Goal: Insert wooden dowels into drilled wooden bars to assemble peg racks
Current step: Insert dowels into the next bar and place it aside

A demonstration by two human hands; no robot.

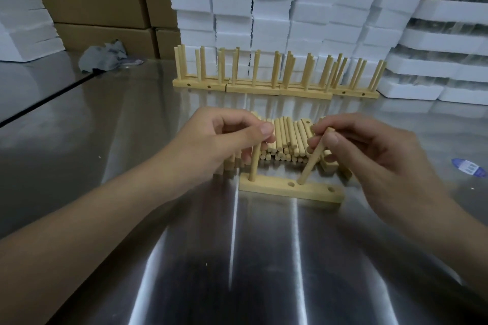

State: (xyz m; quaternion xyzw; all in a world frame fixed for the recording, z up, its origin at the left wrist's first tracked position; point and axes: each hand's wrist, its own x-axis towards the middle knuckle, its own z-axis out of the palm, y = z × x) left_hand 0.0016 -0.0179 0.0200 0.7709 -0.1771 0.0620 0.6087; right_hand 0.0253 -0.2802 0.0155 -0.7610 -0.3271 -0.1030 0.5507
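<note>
- The bar point(290, 191) lies flat on the table point(237, 272) with its holes facing up, so pegs can go straight down. Two holes on its right half are empty.
- At the bar's left end, the left hand point(224, 140) pinches the top of the left dowel point(254, 163). It stands upright in its hole, and the hand is probably steadying it or pressing it home.
- Right of the bar's middle, the right hand point(369, 150) pinches the right dowel point(313, 163). It is tilted with its tip at a hole, and I judge it not yet seated.
- Just behind the bar sits the pile point(285, 140) of loose dowels, within easy reach.
- Well behind the bar, finished racks point(253, 87) stand in a row against stacked foam point(277, 8), clear of the working space.
</note>
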